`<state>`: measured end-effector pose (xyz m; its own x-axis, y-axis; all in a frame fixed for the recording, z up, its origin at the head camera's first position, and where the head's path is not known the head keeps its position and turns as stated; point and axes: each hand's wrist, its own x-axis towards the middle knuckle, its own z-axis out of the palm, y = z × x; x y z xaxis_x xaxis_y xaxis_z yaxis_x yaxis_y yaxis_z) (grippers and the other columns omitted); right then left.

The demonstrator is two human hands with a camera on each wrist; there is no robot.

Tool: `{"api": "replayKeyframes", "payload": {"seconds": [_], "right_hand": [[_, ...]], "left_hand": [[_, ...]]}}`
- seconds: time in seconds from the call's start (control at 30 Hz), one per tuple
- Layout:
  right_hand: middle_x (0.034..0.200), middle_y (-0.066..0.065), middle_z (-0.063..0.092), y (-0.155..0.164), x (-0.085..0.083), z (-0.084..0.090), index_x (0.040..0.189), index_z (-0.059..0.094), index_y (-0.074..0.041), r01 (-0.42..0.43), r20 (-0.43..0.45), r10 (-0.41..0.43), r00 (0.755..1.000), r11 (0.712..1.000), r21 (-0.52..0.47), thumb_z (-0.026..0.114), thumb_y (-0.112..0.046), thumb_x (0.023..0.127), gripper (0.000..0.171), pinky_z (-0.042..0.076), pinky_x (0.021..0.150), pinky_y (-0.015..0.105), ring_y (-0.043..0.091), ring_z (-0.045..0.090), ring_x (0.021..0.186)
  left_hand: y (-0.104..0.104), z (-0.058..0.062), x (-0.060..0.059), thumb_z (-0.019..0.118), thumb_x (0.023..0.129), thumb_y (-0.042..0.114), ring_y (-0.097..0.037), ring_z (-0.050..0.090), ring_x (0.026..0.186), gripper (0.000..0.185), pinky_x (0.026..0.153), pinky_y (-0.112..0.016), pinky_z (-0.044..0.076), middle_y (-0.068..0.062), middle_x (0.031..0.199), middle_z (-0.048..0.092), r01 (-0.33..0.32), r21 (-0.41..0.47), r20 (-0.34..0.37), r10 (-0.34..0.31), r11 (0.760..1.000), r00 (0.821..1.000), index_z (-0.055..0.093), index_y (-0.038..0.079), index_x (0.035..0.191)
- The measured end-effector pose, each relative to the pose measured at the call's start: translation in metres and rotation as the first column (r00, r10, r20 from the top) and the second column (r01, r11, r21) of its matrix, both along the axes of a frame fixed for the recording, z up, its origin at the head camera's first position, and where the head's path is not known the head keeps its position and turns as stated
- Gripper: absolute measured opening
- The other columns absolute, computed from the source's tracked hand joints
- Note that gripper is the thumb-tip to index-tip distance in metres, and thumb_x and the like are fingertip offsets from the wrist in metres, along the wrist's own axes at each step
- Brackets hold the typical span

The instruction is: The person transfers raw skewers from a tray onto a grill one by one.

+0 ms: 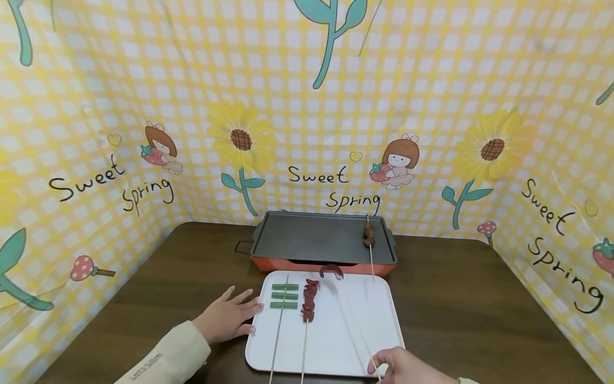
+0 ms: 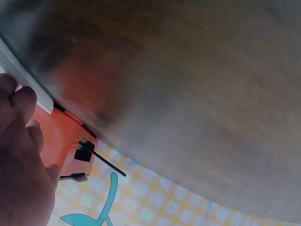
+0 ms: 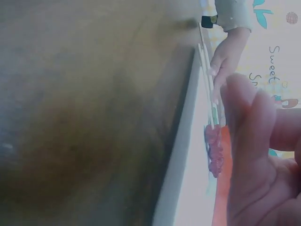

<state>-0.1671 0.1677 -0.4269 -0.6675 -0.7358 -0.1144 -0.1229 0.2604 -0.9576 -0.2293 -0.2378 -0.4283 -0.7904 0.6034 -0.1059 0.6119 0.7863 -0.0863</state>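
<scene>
1. I see the table, dark brown wood, carrying everything; a yellow checked backdrop stands round its far and side edges.
2. The grill, an orange body with a flat dark plate, sits just beyond the tray's far edge. One skewer with a dark brown piece lies on its right part, stick end pointing toward the tray.
3. The tray, white and rounded at the corners, is my landmark; it lies in the middle of the table, near edge closest to me.
4. My left hand rests palm down on the table, just left of the tray, fingers straight and relaxed with the tips touching the tray's left rim. It grasps nothing.
5. My right hand is at the tray's near right corner, thumb and forefinger pinching the near end of a thin stick.
6. That skewer runs from the pinch across the tray toward its far edge, where a curved red piece sits at its tip.
7. On the tray's left part lie two more skewers side by side: one with red meat, and left of it one with three green pieces.
</scene>
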Motion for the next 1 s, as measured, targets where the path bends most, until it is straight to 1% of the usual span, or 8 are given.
{"api": "replayKeyframes", "payload": {"seconds": [0.13,0.3,0.37,0.5,0.6,0.73,0.87,1.0], "right_hand": [[0.054,-0.011,0.039,-0.003,-0.002,0.015,0.089,0.061,0.003,0.045,-0.034,-0.043,0.999,0.996,0.072,0.061,0.009,0.082,0.009,0.021,0.044,0.015,-0.001,0.033,0.046],[0.053,-0.011,0.038,-0.006,-0.003,0.026,0.092,0.061,0.003,0.011,-0.037,-0.008,0.999,0.996,0.084,0.062,0.008,0.083,0.01,0.022,0.044,0.015,0.0,0.033,0.046],[0.05,-0.004,0.042,-0.005,-0.004,0.029,0.093,0.059,0.007,0.004,-0.01,-0.004,1.0,0.999,0.051,0.061,0.008,0.083,0.011,0.026,0.044,0.014,0.0,0.036,0.045],[0.05,0.008,0.054,-0.004,-0.012,0.034,0.097,0.057,0.006,0.021,0.048,-0.021,0.999,1.0,0.001,0.057,0.008,0.084,0.013,0.038,0.041,0.014,0.002,0.048,0.042],[0.054,0.007,0.058,-0.005,-0.024,0.037,0.102,0.056,0.003,0.073,0.07,-0.074,0.995,0.997,0.02,0.055,0.007,0.087,0.015,0.042,0.039,0.016,0.003,0.053,0.041],[0.056,0.004,0.057,-0.008,-0.039,0.04,0.107,0.055,0.005,0.148,0.074,-0.151,0.986,0.988,0.044,0.055,0.005,0.089,0.017,0.045,0.041,0.019,0.006,0.053,0.042],[0.056,0.004,0.058,-0.013,-0.049,0.039,0.109,0.054,0.007,0.199,0.084,-0.203,0.976,0.978,0.06,0.056,0.004,0.09,0.019,0.047,0.044,0.02,0.008,0.053,0.043],[0.055,0.003,0.058,-0.018,-0.056,0.041,0.108,0.054,0.007,0.239,0.053,-0.243,0.969,0.969,0.067,0.056,0.003,0.089,0.02,0.046,0.044,0.02,0.008,0.054,0.044]], "left_hand": [[0.001,0.001,0.0,0.051,0.093,0.049,-0.031,0.04,0.134,0.057,0.105,-0.061,0.026,-0.006,0.138,0.054,-0.004,-0.004,-0.021,0.004,1.0,1.0,0.055,0.012,0.137],[0.001,0.002,0.0,0.052,0.093,0.047,-0.03,0.039,0.135,0.056,0.105,-0.06,0.025,-0.006,0.139,0.053,-0.013,-0.016,-0.021,0.012,1.0,1.0,0.054,0.013,0.138],[0.001,0.002,0.0,0.052,0.093,0.047,-0.03,0.039,0.135,0.056,0.105,-0.06,0.026,-0.006,0.139,0.053,-0.009,-0.022,-0.029,0.008,1.0,1.0,0.055,0.013,0.137],[0.0,0.002,0.001,0.051,0.093,0.048,-0.03,0.037,0.136,0.057,0.105,-0.06,0.025,-0.006,0.14,0.052,-0.012,-0.028,-0.031,0.011,1.0,0.999,0.054,0.013,0.138],[-0.001,0.002,0.002,0.051,0.093,0.047,-0.029,0.037,0.136,0.057,0.106,-0.06,0.025,-0.006,0.141,0.051,-0.022,-0.031,-0.022,0.021,0.999,1.0,0.054,0.013,0.138],[-0.001,0.002,0.002,0.052,0.093,0.047,-0.028,0.036,0.137,0.057,0.106,-0.059,0.024,-0.005,0.142,0.05,-0.032,-0.046,-0.014,0.032,0.998,0.999,0.053,0.013,0.139],[0.001,0.003,0.002,0.052,0.092,0.047,-0.027,0.036,0.137,0.058,0.107,-0.058,0.024,-0.004,0.142,0.051,-0.034,-0.071,-0.012,0.033,0.997,0.999,0.053,0.013,0.139],[0.004,0.004,0.002,0.052,0.092,0.05,-0.026,0.037,0.136,0.059,0.107,-0.058,0.024,-0.003,0.141,0.051,-0.036,-0.078,-0.005,0.036,0.996,0.999,0.053,0.014,0.139]]}}
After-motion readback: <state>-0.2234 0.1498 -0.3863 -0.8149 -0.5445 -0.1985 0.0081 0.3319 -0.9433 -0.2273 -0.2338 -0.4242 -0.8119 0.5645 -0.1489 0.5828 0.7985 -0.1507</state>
